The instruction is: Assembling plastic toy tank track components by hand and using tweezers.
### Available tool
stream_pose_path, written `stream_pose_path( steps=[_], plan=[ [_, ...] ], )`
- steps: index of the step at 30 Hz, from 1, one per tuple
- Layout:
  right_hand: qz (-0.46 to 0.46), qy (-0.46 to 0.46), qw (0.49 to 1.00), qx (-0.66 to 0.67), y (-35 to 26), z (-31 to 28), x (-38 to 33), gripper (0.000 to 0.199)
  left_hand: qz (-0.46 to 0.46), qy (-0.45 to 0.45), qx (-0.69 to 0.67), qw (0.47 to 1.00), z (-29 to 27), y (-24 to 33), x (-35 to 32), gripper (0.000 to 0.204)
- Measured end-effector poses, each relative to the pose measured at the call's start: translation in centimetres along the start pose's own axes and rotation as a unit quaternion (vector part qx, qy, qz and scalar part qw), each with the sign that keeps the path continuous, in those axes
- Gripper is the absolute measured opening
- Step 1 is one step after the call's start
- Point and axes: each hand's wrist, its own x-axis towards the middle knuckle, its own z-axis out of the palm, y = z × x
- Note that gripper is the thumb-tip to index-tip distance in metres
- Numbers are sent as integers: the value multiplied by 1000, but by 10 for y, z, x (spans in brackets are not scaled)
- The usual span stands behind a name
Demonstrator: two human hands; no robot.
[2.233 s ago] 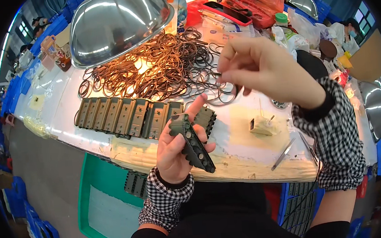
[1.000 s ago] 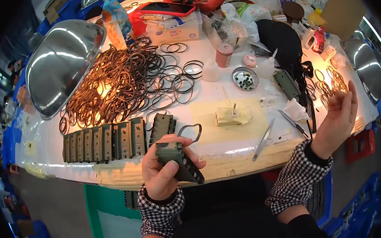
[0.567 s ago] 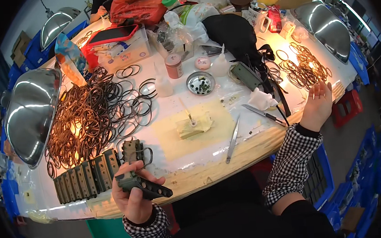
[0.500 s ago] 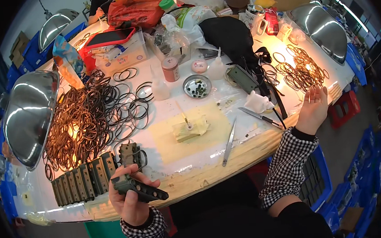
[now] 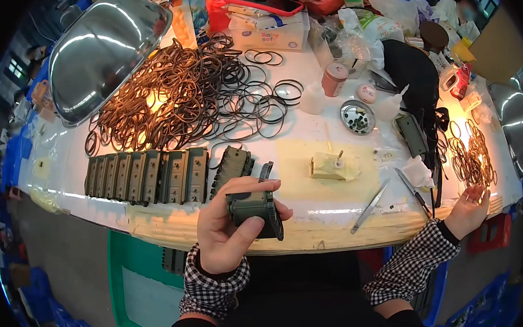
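Observation:
My left hand [image 5: 226, 228] grips a dark green toy tank hull [image 5: 250, 208] above the table's near edge, thumb on its side. A black track band shows along the hull's right side. Just behind stands another green hull [image 5: 232, 169], and a row of several matching hulls [image 5: 146, 175] runs to its left. My right hand [image 5: 469, 211] is palm up at the right edge of the table, fingers loosely bent and apart, with nothing seen in it. Its fingertips lie beside a small pile of dark rubber loops [image 5: 473, 156] under a lamp; whether they touch is unclear.
A large heap of dark loops [image 5: 177, 102] lies under a metal lamp shade [image 5: 108, 55]. Tweezers [image 5: 369, 206], a craft knife [image 5: 412, 191], a yellow taped block [image 5: 335, 167] and a round metal dish [image 5: 357, 117] rest mid-table. A green bin [image 5: 119, 291] stands below.
My view has swung to the left. My left hand has lifted and turned the hull, so its end faces me. My right hand remains open near the small pile.

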Motion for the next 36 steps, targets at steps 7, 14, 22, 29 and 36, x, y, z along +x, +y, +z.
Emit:
stream_pose_path(
  steps=[7, 14, 22, 29, 36],
  plan=[
    [-11, 7, 1000, -2, -3, -4, 7, 26, 11, -5, 101, 995, -1, -2, 4, 39],
    [-28, 25, 999, -9, -2, -3, 9, 27, 47, -77, 267, 959, -3, 1, 6, 35],
    [-19, -4, 1000, 3, 3, -4, 3, 24, 127, -89, 386, 909, 4, 0, 15, 39],
    [14, -223, 974, 23, 13, 15, -50, 26, 143, -97, 431, 886, 4, -10, 12, 56],
    [-47, -675, 693, -246, 32, 85, -212, 28, 151, -139, 412, 888, 10, -2, 11, 45]
  ],
)
